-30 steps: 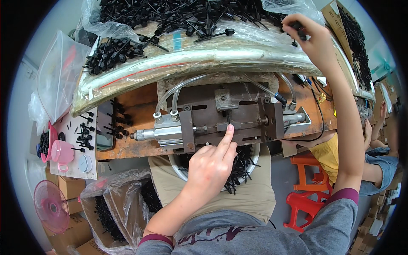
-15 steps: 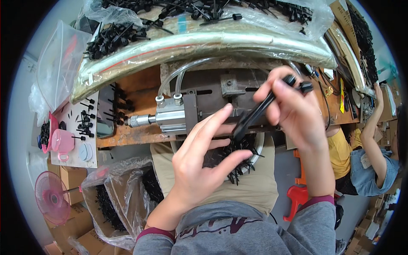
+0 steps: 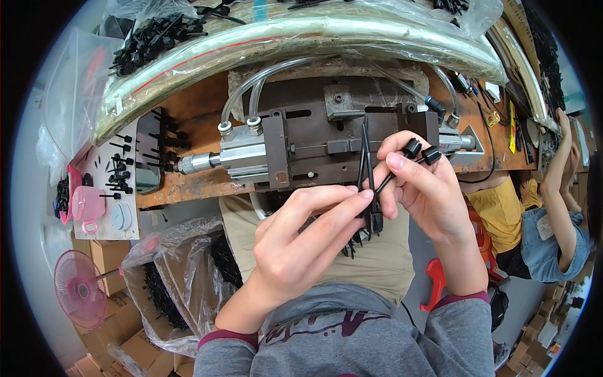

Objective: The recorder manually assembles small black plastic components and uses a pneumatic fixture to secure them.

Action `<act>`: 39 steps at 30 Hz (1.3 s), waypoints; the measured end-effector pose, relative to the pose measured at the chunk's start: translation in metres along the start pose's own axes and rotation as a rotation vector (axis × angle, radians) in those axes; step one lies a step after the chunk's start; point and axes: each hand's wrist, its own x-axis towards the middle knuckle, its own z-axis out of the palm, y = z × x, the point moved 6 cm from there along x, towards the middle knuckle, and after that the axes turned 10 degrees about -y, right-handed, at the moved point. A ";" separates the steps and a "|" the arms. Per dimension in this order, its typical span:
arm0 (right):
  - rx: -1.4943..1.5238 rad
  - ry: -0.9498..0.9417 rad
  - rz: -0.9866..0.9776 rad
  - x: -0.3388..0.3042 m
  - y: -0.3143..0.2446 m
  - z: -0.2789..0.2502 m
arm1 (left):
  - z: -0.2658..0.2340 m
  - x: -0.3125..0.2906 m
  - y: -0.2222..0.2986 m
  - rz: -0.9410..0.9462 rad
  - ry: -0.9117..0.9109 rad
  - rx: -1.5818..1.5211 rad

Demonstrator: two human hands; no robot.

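A scuffed wooden bench (image 3: 207,113) carries a brown metal fixture (image 3: 308,97) with two silvery cylinders (image 3: 244,157). Before it, the left hand (image 3: 295,242), fingers drawn together, pinches two slender black rods (image 3: 362,151); the right hand (image 3: 433,198), loosely curled, grips two knob-headed rods (image 3: 411,148) of smooth black plastic.

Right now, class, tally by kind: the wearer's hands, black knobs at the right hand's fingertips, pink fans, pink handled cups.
Wearer's hands: 2 (left hand, right hand)
Black knobs: 2
Pink caged fan: 1
Pink handled cup: 1
Total: 6
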 end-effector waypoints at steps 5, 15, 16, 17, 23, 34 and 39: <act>0.031 0.039 -0.014 -0.003 0.001 0.004 | 0.004 0.001 -0.004 -0.010 -0.004 -0.012; -0.025 0.096 -0.040 -0.008 0.006 0.002 | 0.010 0.000 0.003 0.135 -0.062 0.227; -0.037 0.100 -0.034 -0.009 0.007 0.001 | 0.011 0.001 0.004 0.161 -0.067 0.244; -0.048 0.103 -0.027 -0.011 0.008 -0.001 | 0.012 0.001 0.004 0.142 -0.070 0.237; -0.137 0.191 -0.104 -0.022 -0.003 -0.008 | 0.010 -0.001 -0.004 0.007 -0.043 0.159; -0.150 0.228 -0.141 -0.035 -0.010 -0.006 | 0.043 0.005 -0.020 -0.001 -0.184 0.519; -0.130 0.250 -0.139 -0.038 -0.006 -0.008 | 0.041 0.009 -0.023 -0.018 -0.210 0.509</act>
